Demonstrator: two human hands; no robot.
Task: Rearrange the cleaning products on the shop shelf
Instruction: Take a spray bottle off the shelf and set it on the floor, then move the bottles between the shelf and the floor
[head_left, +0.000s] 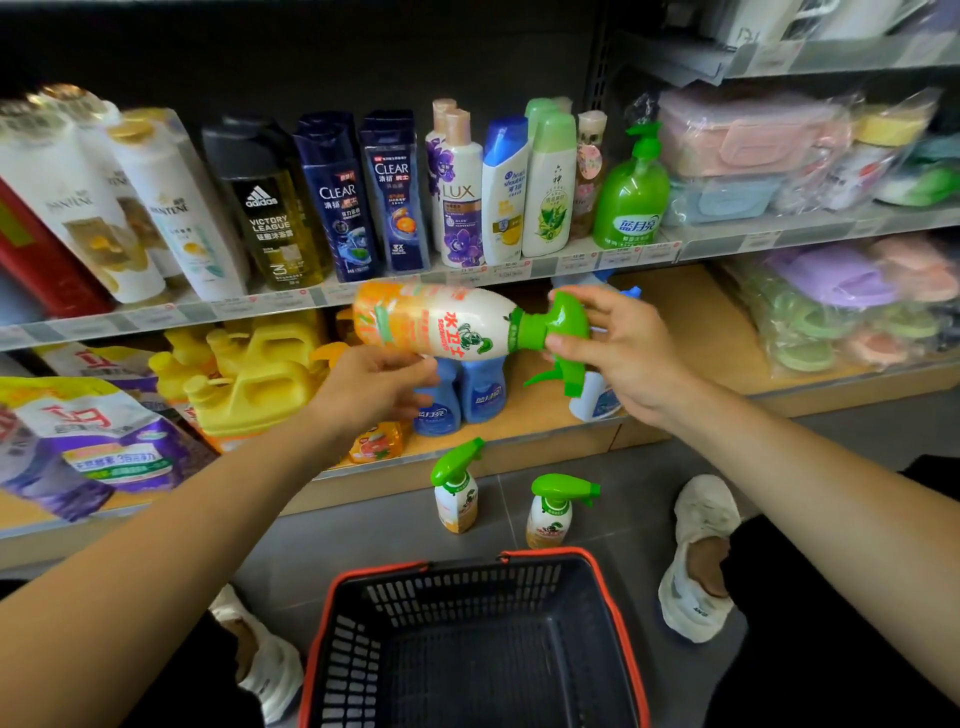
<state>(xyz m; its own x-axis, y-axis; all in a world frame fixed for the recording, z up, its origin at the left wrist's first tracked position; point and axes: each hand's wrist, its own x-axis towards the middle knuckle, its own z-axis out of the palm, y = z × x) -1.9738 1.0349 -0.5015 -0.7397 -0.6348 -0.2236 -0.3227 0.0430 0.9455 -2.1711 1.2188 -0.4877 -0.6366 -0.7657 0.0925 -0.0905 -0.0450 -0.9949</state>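
**Left hand (382, 387) and right hand (618, 353) holding 1 spray bottle (447, 322) sideways**

Left hand is gripping the spray bottle from beneath, fingers curling around its white-and-orange body. Right hand is pinching the green trigger head (558, 332) between thumb and fingers. The spray bottle is lying level in the air, base pointing left, in front of the edge of the upper shelf (291, 304) and above the lower shelf (691, 332).

Behind it, blue bottles (480, 389) are standing on the lower shelf, with yellow jugs (249, 374) to their left and purple refill pouches (119, 447) farther left. Shampoo bottles (337, 197) and a green pump bottle (631, 197) are lining the upper shelf.

2 matching sprayers (455, 493) are standing upright on the grey floor (639, 483), just in front of the lower shelf and a little apart. A dark shopping basket (613, 587) with an orange rim is sitting on the floor nearer the person, between 2 white shoes (696, 561).
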